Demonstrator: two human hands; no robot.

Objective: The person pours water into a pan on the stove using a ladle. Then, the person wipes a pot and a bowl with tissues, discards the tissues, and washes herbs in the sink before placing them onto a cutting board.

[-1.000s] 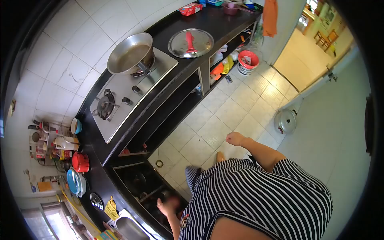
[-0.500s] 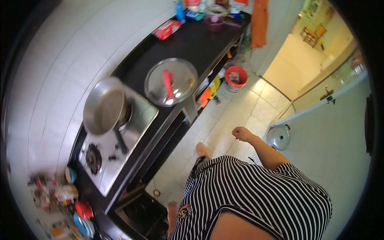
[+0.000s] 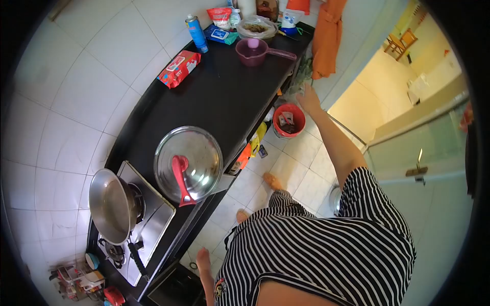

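My right hand point(image 3: 309, 99) reaches out past the end of the counter, above and beside a red bucket point(image 3: 289, 121). Its fingers look stretched out, and I see nothing held in them. Clear plastic bags point(image 3: 302, 81) are close to its fingertips; whether they touch I cannot tell. Low at my side is my left hand point(image 3: 203, 257), small and blurred, its fingers not distinguishable. A purple ladle-like dipper point(image 3: 252, 53) sits on the counter end, left of my right hand. An orange cloth point(image 3: 329, 41) hangs beyond that hand.
A frying pan point(image 3: 111, 206) stands on the gas stove point(image 3: 153, 219). Beside it on the dark counter point(image 3: 204, 104) lies a glass lid point(image 3: 204, 158) with a red handle-like utensil point(image 3: 181, 178). Farther along are a red wipes pack point(image 3: 178, 69) and a blue spray can point(image 3: 196, 33). A doorway opens at right.
My view has moved along the counter toward its far end. My right hand has gone from a curled pose near my body to stretched out by the bucket and bags.
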